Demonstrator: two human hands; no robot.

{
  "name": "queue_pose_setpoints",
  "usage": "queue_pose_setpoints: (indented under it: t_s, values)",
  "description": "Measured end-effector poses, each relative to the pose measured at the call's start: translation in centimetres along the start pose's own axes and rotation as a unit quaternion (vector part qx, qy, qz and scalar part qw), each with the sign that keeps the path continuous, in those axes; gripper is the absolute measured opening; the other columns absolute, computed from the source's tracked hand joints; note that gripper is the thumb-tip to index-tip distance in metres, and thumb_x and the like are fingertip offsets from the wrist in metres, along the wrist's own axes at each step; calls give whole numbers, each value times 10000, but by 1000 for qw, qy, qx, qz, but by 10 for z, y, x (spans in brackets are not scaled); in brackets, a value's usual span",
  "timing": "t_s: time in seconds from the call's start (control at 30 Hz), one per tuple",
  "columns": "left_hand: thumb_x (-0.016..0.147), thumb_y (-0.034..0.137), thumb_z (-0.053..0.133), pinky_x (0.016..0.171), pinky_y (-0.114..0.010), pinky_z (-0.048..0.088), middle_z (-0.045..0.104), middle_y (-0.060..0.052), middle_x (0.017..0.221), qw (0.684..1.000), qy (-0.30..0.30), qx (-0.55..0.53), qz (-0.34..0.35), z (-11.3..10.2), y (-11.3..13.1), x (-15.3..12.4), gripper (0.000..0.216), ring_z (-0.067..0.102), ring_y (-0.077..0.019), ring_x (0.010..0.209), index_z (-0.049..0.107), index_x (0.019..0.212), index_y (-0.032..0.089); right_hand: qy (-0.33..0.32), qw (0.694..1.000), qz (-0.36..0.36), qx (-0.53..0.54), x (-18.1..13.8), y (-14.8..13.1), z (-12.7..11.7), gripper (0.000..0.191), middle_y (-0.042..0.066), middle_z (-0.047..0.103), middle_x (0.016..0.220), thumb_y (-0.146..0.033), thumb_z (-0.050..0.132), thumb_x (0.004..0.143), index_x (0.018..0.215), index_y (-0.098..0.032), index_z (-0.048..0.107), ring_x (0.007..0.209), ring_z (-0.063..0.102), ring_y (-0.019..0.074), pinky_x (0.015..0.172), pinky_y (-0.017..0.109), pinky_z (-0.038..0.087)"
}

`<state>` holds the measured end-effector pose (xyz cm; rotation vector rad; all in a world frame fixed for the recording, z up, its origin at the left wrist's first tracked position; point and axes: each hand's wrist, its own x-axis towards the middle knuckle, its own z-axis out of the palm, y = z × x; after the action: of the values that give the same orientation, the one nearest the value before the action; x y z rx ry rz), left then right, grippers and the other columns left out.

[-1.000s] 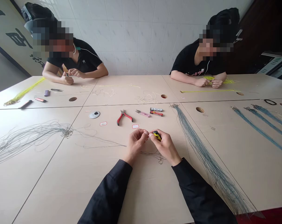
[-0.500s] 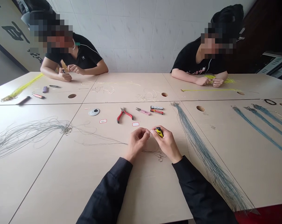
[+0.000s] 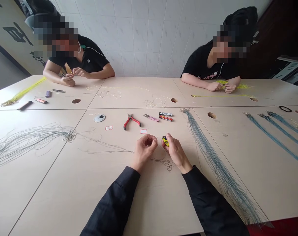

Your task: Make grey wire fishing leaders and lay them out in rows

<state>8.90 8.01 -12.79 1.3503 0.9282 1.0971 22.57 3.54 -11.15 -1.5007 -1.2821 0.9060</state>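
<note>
My left hand (image 3: 145,149) is closed in a pinch at the table's middle, on a thin dark cord whose end is too fine to make out. Thin strands (image 3: 114,148) trail leftward from beside its wrist. In my right hand (image 3: 177,154) is a yellow and black lighter (image 3: 165,141), gripped with the thumb on its top; no flame is visible. A small gap separates the two hands. Loose thin cords with small hooked ends (image 3: 167,163) lie on the table between my wrists. To the right stretches a long bundle of blue-grey cords (image 3: 205,150).
Beyond my hands lie red-handled pliers (image 3: 131,121), pink snips (image 3: 151,117), two battery-like cylinders (image 3: 165,116) and a round metal disc (image 3: 99,118). A grey cord bundle (image 3: 35,144) spreads left; several blue bundles (image 3: 277,137) lie right. Two people sit opposite, their forearms on the table.
My right hand has drawn back slightly from my left hand, with the lighter now tilted differently. The left hand has barely moved. The left co-worker's hand has turned a little.
</note>
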Motion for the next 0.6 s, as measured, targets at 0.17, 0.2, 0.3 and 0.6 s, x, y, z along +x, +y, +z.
queue_pose_setpoints:
  t_s: [0.17,0.2,0.3,0.6]
  values:
    - [800,258,597,604,-235,405,590,2,681,998,4,52,44,0,-2,-2,119,499,-104,613,610,731,164,9,997,9,-70,1,4,2,561,-25,374,529,-577,328,966,563,-191,382,527,368,112,558,255,295]
    - [801,253,595,613,-239,412,598,-1,691,997,2,60,51,1,-2,-2,114,505,-107,621,613,732,164,11,997,13,-72,1,4,2,564,-27,364,521,-577,328,966,557,-191,372,519,360,110,552,255,290]
    - [800,244,596,625,-245,423,614,-5,705,995,-5,80,65,2,0,-3,104,514,-111,631,620,735,166,14,996,14,-83,0,4,3,555,-33,339,511,-571,362,957,550,-194,342,506,341,106,532,255,267]
    - [803,234,592,633,-258,431,628,-15,704,990,-19,106,95,3,1,-5,104,529,-123,639,628,727,173,7,991,-11,-130,0,8,0,494,-34,349,488,-473,317,971,556,-207,344,482,320,111,513,265,247]
